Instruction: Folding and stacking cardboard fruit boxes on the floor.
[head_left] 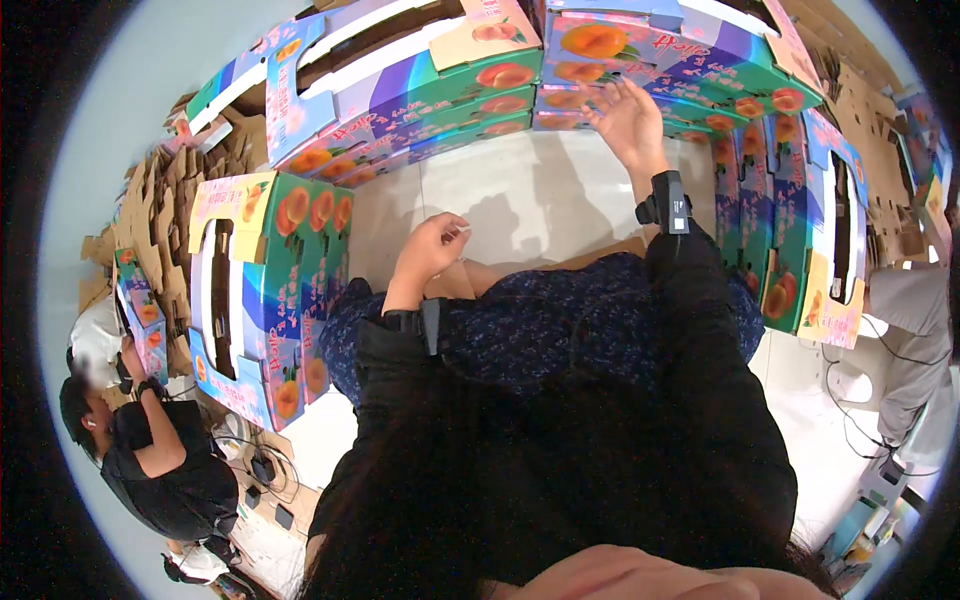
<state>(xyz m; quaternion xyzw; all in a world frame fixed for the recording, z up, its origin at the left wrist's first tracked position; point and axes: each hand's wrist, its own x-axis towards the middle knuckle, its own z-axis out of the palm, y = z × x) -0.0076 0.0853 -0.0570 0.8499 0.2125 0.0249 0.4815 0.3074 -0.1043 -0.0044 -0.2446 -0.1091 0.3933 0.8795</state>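
My right hand [632, 125] is raised, palm up and fingers apart, in front of the stacked fruit cartons [690, 75] at the far right. Nothing lies in its palm; whether the fingertips touch the carton side cannot be made out. Close to my lap, my left hand [432, 252] hangs in the air with its fingers curled in, and no object shows in it. The cartons are colourful, in blue, green and purple with printed orange fruit and cut-out handle slots. Another group of cartons [430, 85] stands at the far left. Both wrists wear dark bands.
More cartons [290, 290] stand at my left and others [790, 220] at my right, ringing the pale floor [500, 190]. Flattened brown cardboard [165, 220] is piled beyond the left row. Co-worker [165, 455] at left handles a carton. Cables [845, 400] trail at right.
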